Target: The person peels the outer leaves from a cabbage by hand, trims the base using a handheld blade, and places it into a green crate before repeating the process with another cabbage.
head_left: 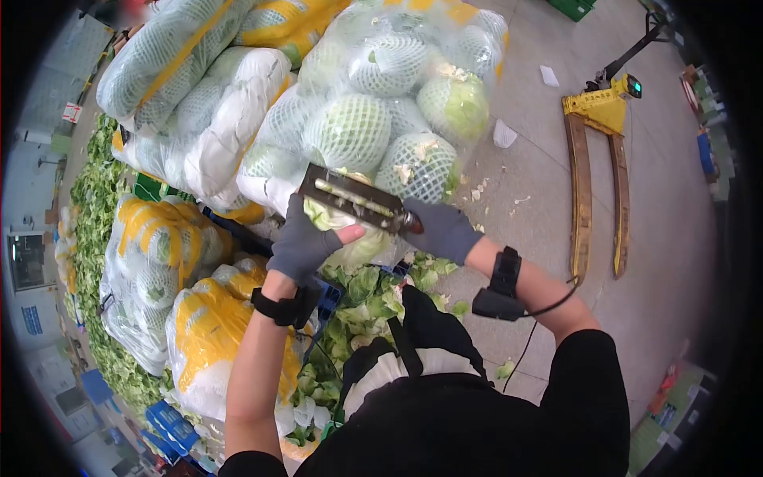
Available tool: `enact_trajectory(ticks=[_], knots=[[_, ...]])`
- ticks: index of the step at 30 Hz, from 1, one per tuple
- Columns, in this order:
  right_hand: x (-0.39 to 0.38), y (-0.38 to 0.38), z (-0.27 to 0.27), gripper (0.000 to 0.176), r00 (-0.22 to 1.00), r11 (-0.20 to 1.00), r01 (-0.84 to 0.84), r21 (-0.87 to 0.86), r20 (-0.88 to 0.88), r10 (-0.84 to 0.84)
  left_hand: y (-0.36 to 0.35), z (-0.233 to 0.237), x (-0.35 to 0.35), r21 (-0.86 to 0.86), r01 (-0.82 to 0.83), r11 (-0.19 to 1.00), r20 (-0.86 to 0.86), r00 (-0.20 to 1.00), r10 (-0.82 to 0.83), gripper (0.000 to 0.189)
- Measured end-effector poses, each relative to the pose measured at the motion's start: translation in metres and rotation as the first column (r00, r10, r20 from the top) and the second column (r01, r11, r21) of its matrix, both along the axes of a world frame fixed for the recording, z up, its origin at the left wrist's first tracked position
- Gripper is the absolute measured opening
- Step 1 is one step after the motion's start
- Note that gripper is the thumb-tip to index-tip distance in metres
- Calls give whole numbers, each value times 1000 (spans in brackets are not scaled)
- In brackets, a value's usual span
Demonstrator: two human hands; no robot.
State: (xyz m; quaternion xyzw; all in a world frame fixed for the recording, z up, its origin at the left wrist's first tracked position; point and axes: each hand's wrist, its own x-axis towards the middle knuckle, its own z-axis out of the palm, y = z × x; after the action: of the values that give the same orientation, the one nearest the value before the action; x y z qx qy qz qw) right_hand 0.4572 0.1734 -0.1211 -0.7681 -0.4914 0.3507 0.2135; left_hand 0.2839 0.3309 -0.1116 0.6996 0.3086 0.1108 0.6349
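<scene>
My right hand (441, 230), in a grey glove, is closed round the handle of a cleaver (350, 199). Bits of pale leaf stick to its wide dark blade, which lies across the top of a pale green cabbage (354, 242). At the blade's far left end is my left hand (304, 242), also gloved, against the cabbage's left side with the bare thumb stretched over it. Part of the cabbage is hidden under the blade. Just beyond, a clear bag holds several cabbages (347, 132) in white foam nets.
More bagged cabbages (208, 318) are stacked at the left, with loose leaves (369, 306) below my hands and a long leaf heap (95, 238) farther left. A yellow pallet jack (598, 110) stands at the right. Blue crates (172, 425) lie at the lower left.
</scene>
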Motion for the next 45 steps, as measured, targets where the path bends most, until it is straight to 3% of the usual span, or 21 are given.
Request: enact_trajectory(ticks=[2, 3, 7, 10, 11, 12, 15, 18, 22, 24, 26, 32, 33, 36, 39, 40, 41, 42, 43, 44, 45], knots=[[7, 8, -4, 26, 995, 998, 48, -31, -82, -50, -16, 5, 7, -87, -138, 987, 22, 990, 141, 95], [8, 10, -12, 24, 999, 999, 25, -41, -39, -27, -17, -7, 3, 230, -165, 959, -99, 976, 192, 100], [11, 8, -17, 24, 1000, 997, -19, -70, 4, 19, -32, -25, 2, 313, -264, 912, 66, 964, 256, 101], [14, 20, 1, 27, 992, 971, -66, -228, 94, 90, -39, -34, 2, 384, -344, 857, 65, 936, 346, 100], [7, 32, 22, 28, 993, 950, -72, -302, 71, 98, -51, -2, 7, 345, -391, 853, -15, 907, 422, 100], [6, 45, 34, 29, 993, 924, -80, -373, 48, 106, -53, -7, 10, 474, -340, 812, -37, 914, 405, 102], [1, 60, 44, 28, 981, 901, -108, -420, 100, 164, -56, -12, 8, 557, -387, 735, -46, 869, 493, 102], [1, 59, 18, 28, 954, 968, -116, -225, 247, 171, -53, -23, 6, 551, -413, 725, -12, 865, 502, 104], [-8, 42, 48, 28, 960, 942, -227, -246, 104, 258, -48, -30, 2, 560, -381, 736, -8, 885, 465, 107], [-19, 27, 41, 30, 962, 938, -184, -295, 141, 233, -42, -44, -6, 545, -309, 779, 110, 948, 300, 108], [-28, -1, 40, 33, 997, 974, -23, -226, 69, 39, -63, -27, -13, 641, -271, 718, 124, 960, 251, 108], [-35, -16, -5, 33, 993, 990, 120, -81, -4, -120, -105, -27, -15, 699, -366, 614, 170, 919, 354, 107], [-32, -7, -11, 29, 992, 983, 118, -144, 54, -111, -103, -27, -12, 712, -381, 589, 183, 912, 368, 106], [-24, 3, 21, 26, 971, 942, 86, -324, -182, -152, -97, -31, -5, 716, -399, 573, 199, 903, 380, 106], [-17, 9, 31, 25, 991, 917, -55, -396, -137, 0, -89, -36, 1, 751, -377, 543, 176, 906, 385, 106], [-8, 3, 0, 25, 993, 924, -42, -381, -119, -5, -87, -38, 0, 753, -387, 533, 199, 905, 376, 106], [7, -7, -62, 25, 927, 973, -201, 112, -300, 226, -88, -42, -6, 738, -388, 552, 241, 916, 321, 105], [13, -12, -93, 26, 798, 766, -239, 597, -328, 505, -87, -46, -15, 730, -383, 566, 281, 923, 262, 104], [-3, -22, -82, 30, 806, 941, -24, 338, -550, 219, -81, -56, -23, 703, -408, 582, 387, 907, 167, 103], [-19, -24, -63, 34, 736, 986, 167, 28, -669, -106, -77, -64, -25, 507, -441, 740, 507, 847, 157, 103], [-27, -22, -38, 38, 915, 991, 126, -50, -381, -136, -65, -58, -27, 511, -360, 781, 461, 881, 104, 107]])
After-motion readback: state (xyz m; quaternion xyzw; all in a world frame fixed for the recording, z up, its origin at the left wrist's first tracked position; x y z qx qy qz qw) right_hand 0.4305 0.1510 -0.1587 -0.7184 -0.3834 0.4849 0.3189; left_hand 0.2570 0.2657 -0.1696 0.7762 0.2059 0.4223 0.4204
